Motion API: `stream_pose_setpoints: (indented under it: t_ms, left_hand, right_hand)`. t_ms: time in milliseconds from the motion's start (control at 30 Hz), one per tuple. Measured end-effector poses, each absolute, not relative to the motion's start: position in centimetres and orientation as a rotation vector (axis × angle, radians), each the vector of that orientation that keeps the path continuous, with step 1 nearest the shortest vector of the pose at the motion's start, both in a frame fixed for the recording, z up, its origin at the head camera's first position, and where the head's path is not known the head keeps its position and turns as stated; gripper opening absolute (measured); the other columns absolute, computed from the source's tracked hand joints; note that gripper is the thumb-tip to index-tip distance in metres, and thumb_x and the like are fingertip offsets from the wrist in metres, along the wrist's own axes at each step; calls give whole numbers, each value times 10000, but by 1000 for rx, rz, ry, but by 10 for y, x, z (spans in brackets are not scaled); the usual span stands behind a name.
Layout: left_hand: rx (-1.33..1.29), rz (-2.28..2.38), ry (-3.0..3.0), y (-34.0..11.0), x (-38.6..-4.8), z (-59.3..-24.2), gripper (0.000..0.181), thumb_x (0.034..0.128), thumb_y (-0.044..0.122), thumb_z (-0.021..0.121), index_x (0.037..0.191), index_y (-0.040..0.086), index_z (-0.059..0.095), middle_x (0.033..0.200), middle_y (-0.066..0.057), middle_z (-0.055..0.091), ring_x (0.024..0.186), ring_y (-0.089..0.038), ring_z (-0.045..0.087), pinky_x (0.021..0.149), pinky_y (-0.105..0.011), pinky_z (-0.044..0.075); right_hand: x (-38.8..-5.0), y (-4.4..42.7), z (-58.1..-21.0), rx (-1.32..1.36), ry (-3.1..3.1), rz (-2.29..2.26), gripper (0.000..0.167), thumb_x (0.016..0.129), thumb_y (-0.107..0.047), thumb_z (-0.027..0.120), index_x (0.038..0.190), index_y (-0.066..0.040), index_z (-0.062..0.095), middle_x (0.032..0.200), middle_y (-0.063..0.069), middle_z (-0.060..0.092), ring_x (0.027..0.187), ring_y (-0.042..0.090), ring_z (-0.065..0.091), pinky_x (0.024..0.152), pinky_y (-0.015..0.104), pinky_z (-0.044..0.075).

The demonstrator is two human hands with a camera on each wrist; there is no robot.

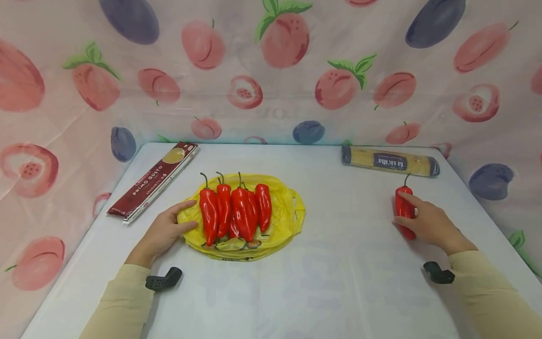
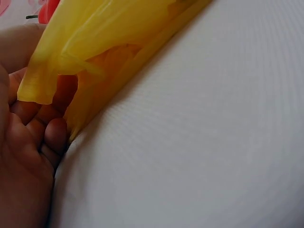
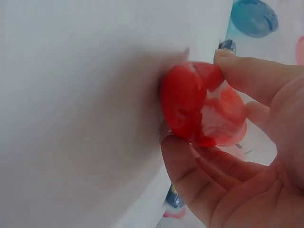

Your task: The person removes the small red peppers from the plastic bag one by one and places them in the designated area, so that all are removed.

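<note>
A white table (image 1: 347,287) carries a yellow bag (image 1: 282,207), its nine-o'clock edge held in a person's part-curled left hand (image 1: 164,230). Well apart, at three o'clock, the right hand (image 1: 429,223), fingers half closed, pinches a lone red pepper (image 1: 403,207); other peppers (image 1: 243,212) lie on the bag.

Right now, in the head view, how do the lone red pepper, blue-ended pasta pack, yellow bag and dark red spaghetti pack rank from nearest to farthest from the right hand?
1. Lone red pepper: held by the right hand.
2. Blue-ended pasta pack: beyond the hand, back right.
3. Yellow bag: left of centre.
4. Dark red spaghetti pack: back left, beyond the bag.
</note>
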State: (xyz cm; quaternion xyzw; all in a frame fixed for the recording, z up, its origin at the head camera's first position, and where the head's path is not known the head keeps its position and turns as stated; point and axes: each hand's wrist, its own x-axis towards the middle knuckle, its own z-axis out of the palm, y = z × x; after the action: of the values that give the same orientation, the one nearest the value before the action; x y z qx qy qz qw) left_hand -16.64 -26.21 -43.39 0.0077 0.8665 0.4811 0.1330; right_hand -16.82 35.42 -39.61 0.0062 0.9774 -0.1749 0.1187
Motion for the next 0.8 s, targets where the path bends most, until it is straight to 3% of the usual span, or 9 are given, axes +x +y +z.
stream_pose_setpoints:
  t_ms: [367, 800]
  left_hand:
    - [21, 1395, 2520, -261, -166, -434, 702, 924, 315, 709, 1532, 131, 411, 1582, -216, 297, 1392, -417, 323, 1098, -598, 340]
    - [-1, 1400, 2510, -261, -166, -432, 704, 919, 313, 715, 1531, 133, 415, 1593, -208, 283, 1408, -420, 301, 1107, -605, 320]
  right_hand:
    - [-167, 370, -398, 85, 2877, -462, 871, 878, -293, 753, 1503, 68, 266, 1183, 441, 376, 1101, 603, 343, 767, 621, 554]
    - [-165, 382, -393, 103, 2849, -455, 875, 888, -255, 751, 1504, 95, 238, 1205, 442, 404, 1102, 604, 389, 805, 630, 537]
